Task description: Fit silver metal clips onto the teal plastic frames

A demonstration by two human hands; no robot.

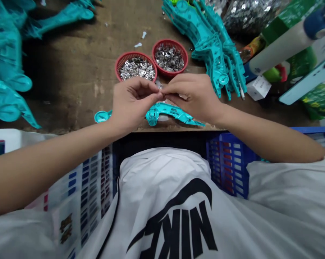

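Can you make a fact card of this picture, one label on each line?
Left hand: fingers pinched
Right hand: fingers pinched, beside the left's
Between them: too small to tell
Below hands: teal part on table
Beyond: two red baskets of metal bits
Far left: teal pieces
Right: teal stack, white box, bottle, phone

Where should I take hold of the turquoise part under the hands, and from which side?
Probably its slim right end, from the near side: the turquoise part tapers there and lies by the front edge of the bench, while the left hand hides part of it.
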